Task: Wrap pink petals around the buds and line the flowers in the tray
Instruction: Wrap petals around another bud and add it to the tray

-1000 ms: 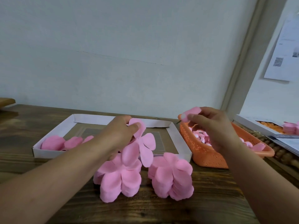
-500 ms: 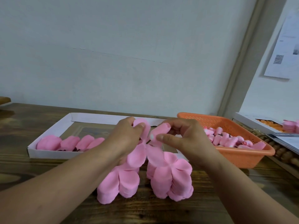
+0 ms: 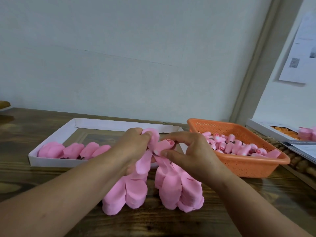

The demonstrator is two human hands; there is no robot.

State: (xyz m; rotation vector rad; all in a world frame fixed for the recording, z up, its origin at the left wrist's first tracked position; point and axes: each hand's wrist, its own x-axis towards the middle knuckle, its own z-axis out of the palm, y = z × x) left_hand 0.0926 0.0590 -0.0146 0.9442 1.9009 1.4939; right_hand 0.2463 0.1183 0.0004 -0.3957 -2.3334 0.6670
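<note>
Hands (image 3: 164,151) around bud (image 3: 166,144), petals (image 3: 150,141).

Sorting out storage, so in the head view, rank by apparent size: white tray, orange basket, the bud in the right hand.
1. white tray
2. orange basket, though it looks close to the tray
3. bud

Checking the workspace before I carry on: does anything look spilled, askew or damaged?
Nothing stands out. Finished flowers lie in a row in the tray, buds stay inside the basket, and both petal stacks stand on the table.
</note>
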